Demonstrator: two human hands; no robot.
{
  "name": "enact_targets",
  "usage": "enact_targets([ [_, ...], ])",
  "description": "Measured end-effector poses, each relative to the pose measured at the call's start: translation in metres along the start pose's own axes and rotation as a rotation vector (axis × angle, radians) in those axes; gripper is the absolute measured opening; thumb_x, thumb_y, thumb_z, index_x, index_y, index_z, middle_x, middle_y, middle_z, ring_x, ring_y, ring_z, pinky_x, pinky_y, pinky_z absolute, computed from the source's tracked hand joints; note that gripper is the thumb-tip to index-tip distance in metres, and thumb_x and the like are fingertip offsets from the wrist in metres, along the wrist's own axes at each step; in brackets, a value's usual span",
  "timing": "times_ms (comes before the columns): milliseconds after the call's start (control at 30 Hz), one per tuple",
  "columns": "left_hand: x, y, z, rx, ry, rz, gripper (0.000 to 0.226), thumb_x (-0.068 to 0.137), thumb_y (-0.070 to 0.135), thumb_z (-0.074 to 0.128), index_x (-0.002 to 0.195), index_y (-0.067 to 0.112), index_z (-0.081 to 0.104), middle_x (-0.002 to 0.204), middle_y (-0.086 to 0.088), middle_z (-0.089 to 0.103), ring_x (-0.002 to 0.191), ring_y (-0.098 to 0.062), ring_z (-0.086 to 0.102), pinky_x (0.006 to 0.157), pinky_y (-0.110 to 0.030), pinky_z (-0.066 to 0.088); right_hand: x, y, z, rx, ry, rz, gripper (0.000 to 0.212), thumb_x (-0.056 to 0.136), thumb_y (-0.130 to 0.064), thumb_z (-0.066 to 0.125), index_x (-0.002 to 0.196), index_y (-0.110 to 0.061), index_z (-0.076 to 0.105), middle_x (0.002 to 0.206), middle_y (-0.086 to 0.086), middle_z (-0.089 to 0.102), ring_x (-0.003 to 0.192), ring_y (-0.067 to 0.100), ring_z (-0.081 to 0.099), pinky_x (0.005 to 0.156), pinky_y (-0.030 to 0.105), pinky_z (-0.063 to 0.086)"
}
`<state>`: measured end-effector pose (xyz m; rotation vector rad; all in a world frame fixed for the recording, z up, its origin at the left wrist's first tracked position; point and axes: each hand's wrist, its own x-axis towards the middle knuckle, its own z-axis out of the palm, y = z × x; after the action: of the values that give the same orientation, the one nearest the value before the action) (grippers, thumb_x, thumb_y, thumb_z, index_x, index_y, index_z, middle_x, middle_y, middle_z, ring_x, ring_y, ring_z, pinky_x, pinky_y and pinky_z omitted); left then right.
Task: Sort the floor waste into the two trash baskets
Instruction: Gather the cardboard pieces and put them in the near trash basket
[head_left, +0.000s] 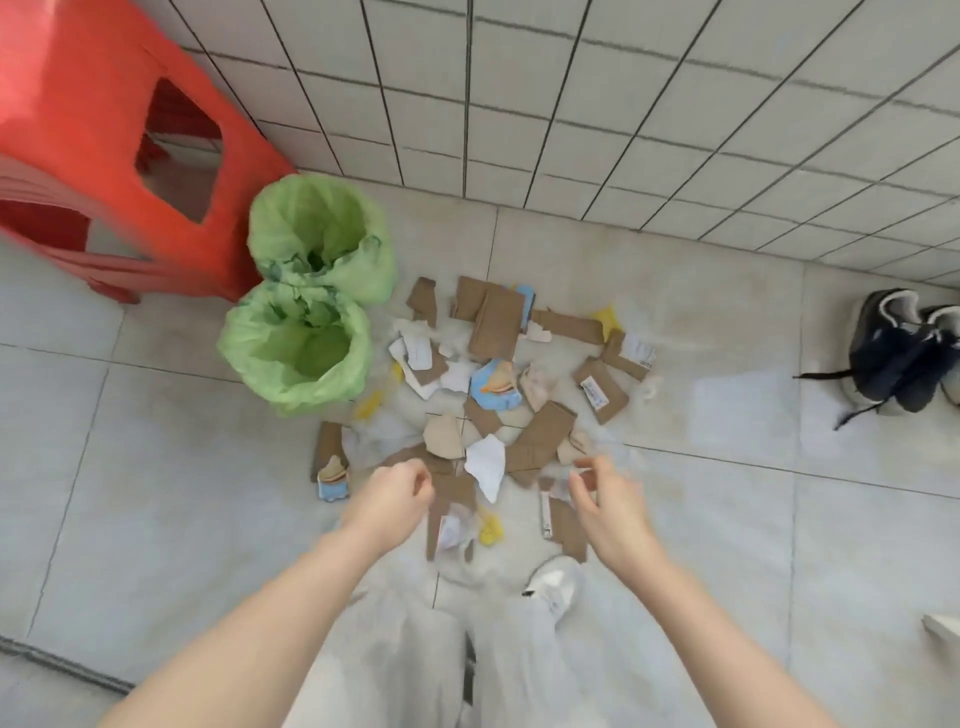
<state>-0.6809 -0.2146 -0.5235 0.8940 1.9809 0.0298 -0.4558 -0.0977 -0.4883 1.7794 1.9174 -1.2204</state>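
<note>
From the head camera we see our left hand (397, 493) and right hand (602, 493) above the near edge of the waste (498, 395) strewn on the floor (156, 467), fingers loosely curled, holding nothing. Two green-lined baskets (296, 348) stand touching, left of the pile, beside a red stool (104, 156).

Your arms are bare to the elbow; you wear pale grey trousers (415, 649) and a white sneaker (556, 584).

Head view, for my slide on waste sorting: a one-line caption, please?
Both hands hover empty over scattered cardboard scraps beside two green-lined baskets.
</note>
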Motion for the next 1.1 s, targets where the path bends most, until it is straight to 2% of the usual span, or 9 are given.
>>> enact_targets([
  [67,0.034,-0.028,0.018,0.088,-0.009,0.02,0.023,0.089,0.028,0.043,0.099,0.023,0.062,0.098,-0.001,0.069,0.095,-0.025,0.061,0.077,-0.034,0.05,0.03,0.015,0.035,-0.014,0.003,-0.019,0.03,0.097,-0.028,0.046,0.122,-0.012,0.053,0.099,0.003,0.066,0.099,0.024,0.061,0.078,0.027,0.039],
  [133,0.073,-0.054,0.043,0.18,-0.017,0.04,0.025,0.09,0.028,0.043,0.106,0.023,0.061,0.104,-0.001,0.068,0.098,-0.025,0.061,0.075,-0.032,0.049,0.064,0.036,0.074,-0.035,-0.003,-0.041,0.033,0.096,-0.031,0.046,0.123,-0.013,0.053,0.11,0.005,0.067,0.107,0.025,0.06,0.085,0.031,0.044],
  [267,0.144,-0.095,0.088,0.31,-0.013,0.082,0.022,0.091,0.029,0.04,0.103,0.025,0.057,0.099,-0.001,0.068,0.091,-0.026,0.062,0.07,-0.034,0.05,0.127,0.072,0.138,-0.114,-0.028,-0.081,0.035,0.097,-0.037,0.042,0.126,-0.019,0.049,0.119,0.001,0.063,0.112,0.021,0.058,0.089,0.036,0.048],
  [500,0.238,-0.141,0.154,0.376,0.059,0.22,0.025,0.094,0.031,0.039,0.111,0.025,0.056,0.105,-0.003,0.068,0.098,-0.027,0.063,0.071,-0.033,0.046,0.212,0.121,0.214,-0.241,-0.027,-0.223,0.032,0.098,-0.034,0.038,0.123,-0.017,0.048,0.116,0.001,0.06,0.113,0.023,0.052,0.089,0.037,0.044],
  [600,0.267,-0.153,0.172,0.379,0.11,0.25,0.025,0.092,0.03,0.039,0.111,0.025,0.055,0.106,-0.001,0.067,0.097,-0.026,0.063,0.073,-0.033,0.05,0.236,0.136,0.236,-0.283,-0.002,-0.257,0.03,0.098,-0.036,0.037,0.12,-0.018,0.048,0.115,-0.001,0.059,0.112,0.023,0.051,0.084,0.033,0.041],
  [833,0.291,-0.163,0.19,0.372,0.318,0.408,0.014,0.089,0.032,0.049,0.085,0.019,0.052,0.08,0.002,0.064,0.077,-0.025,0.061,0.06,-0.032,0.044,0.265,0.155,0.267,-0.406,0.069,-0.399,0.042,0.096,-0.038,0.042,0.134,-0.019,0.042,0.124,-0.003,0.053,0.117,0.021,0.046,0.092,0.032,0.039],
  [967,0.295,-0.175,0.193,0.326,0.445,0.47,0.013,0.085,0.034,0.054,0.086,0.023,0.049,0.075,0.008,0.059,0.07,-0.02,0.059,0.053,-0.03,0.041,0.27,0.165,0.272,-0.56,0.085,-0.407,0.051,0.088,-0.034,0.05,0.136,-0.016,0.042,0.126,0.003,0.052,0.117,0.029,0.048,0.095,0.037,0.042],
  [1033,0.296,-0.185,0.194,0.292,0.455,0.433,0.015,0.086,0.035,0.055,0.093,0.023,0.048,0.082,0.008,0.059,0.077,-0.019,0.058,0.058,-0.032,0.046,0.267,0.171,0.272,-0.613,0.121,-0.372,0.056,0.078,-0.03,0.06,0.13,-0.014,0.049,0.118,0.004,0.057,0.109,0.032,0.054,0.087,0.039,0.047],
  [1100,0.295,-0.196,0.2,0.284,0.461,0.409,0.018,0.084,0.034,0.058,0.095,0.022,0.051,0.088,0.006,0.059,0.084,-0.02,0.058,0.062,-0.034,0.049,0.266,0.18,0.275,-0.651,0.154,-0.344,0.057,0.059,-0.028,0.07,0.113,-0.013,0.061,0.101,0.003,0.062,0.09,0.031,0.062,0.069,0.038,0.053],
])
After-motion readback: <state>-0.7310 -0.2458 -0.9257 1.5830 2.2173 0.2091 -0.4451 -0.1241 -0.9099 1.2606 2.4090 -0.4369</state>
